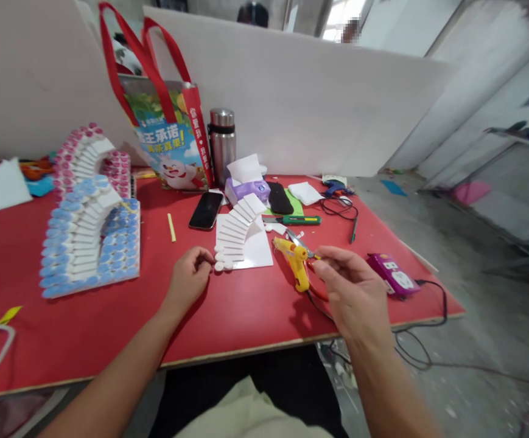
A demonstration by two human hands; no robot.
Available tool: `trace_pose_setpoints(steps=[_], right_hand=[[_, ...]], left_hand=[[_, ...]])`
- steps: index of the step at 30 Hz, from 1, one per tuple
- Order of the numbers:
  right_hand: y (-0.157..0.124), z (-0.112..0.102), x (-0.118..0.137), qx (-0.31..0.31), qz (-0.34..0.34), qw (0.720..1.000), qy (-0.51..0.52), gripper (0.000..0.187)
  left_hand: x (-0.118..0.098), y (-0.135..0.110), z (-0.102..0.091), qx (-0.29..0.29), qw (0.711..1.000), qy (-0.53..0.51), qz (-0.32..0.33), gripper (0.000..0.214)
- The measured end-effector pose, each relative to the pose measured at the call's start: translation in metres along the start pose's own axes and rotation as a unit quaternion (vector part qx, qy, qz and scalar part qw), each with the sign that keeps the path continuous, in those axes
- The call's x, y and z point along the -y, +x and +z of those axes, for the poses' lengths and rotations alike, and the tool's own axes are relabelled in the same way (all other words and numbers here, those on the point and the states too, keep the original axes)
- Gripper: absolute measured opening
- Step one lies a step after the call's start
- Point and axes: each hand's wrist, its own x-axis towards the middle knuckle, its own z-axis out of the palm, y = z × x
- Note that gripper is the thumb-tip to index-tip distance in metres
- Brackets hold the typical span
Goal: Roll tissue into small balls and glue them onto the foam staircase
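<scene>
Curling beside the white model [241,230], the left hand [190,277] has the phone [206,210] beyond it, while the right hand [354,289] bends by the scissors [297,239], glue gun [297,261] just left of it, either hand's grip unclear.

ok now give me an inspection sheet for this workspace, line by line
Surface: red tabletop, white scraps near the green cutter
Job's things: white slatted fan on white sheet; yellow glue gun
Clutter: phone, tissue pack, shopping bag, steel flask
Hands: left hand beside the fan's lower end; right hand near the glue gun, grip unclear
Cables: black cord from purple box hangs over the edge
Surroundings: white partition behind; littered floor at right
</scene>
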Motion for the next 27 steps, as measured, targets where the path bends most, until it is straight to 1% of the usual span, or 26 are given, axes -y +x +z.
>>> trace_pose_setpoints(steps=[2,4,7,9,12,14,16,17,19,20,21,22,24,26,27], right_hand=[[0.002,-0.005,0.001,-0.024,-0.050,0.998,-0.025,0.019],[0.008,-0.015,0.000,-0.038,-0.090,0.993,-0.064,0.016],[0.020,-0.033,-0.001,-0.040,-0.119,0.977,-0.175,0.015],[0.029,-0.045,-0.003,-0.033,-0.115,0.966,-0.230,0.016],[0.044,-0.058,-0.009,-0.003,-0.081,0.962,-0.260,0.024],[0.058,-0.062,-0.014,0.021,-0.058,0.962,-0.268,0.030],[0.078,-0.059,-0.016,0.041,-0.052,0.958,-0.280,0.037],[0.090,-0.054,-0.016,0.056,-0.061,0.951,-0.297,0.038],[0.118,-0.036,-0.014,0.097,-0.107,0.924,-0.353,0.040],[0.133,-0.023,-0.012,0.127,-0.142,0.902,-0.388,0.039],[0.150,-0.008,-0.012,0.159,-0.178,0.871,-0.429,0.037],[0.167,0.008,-0.013,0.180,-0.192,0.856,-0.444,0.033],[0.200,0.042,-0.019,0.215,-0.208,0.833,-0.465,0.034],[0.228,0.072,-0.030,0.254,-0.212,0.807,-0.490,0.045],[0.238,0.084,-0.037,0.271,-0.213,0.794,-0.500,0.050]], left_hand=[[0.001,-0.001,0.000,-0.001,1.000,-0.015,-0.005,0.009],[0.001,-0.002,0.000,-0.004,1.000,-0.029,-0.011,0.011],[0.001,-0.003,0.000,-0.011,0.999,-0.048,-0.017,0.014],[0.000,-0.002,0.000,-0.024,0.997,-0.065,-0.029,0.017],[-0.004,0.006,-0.001,-0.034,0.994,-0.078,-0.064,0.023],[-0.007,0.016,-0.002,-0.029,0.995,-0.060,-0.070,0.026],[-0.011,0.028,-0.003,-0.035,0.997,-0.036,-0.055,0.027],[-0.012,0.034,-0.002,-0.044,0.998,-0.026,-0.046,0.027],[-0.013,0.044,0.000,-0.068,0.997,-0.015,-0.030,0.029],[-0.012,0.047,0.002,-0.081,0.996,-0.013,-0.023,0.029],[-0.011,0.049,0.005,-0.092,0.996,-0.012,-0.017,0.030],[-0.010,0.051,0.008,-0.101,0.995,-0.013,-0.013,0.031],[-0.007,0.051,0.012,-0.112,0.994,-0.015,-0.008,0.033],[-0.005,0.050,0.015,-0.110,0.994,-0.017,-0.006,0.033],[-0.004,0.049,0.015,-0.106,0.994,-0.017,-0.005,0.033]])
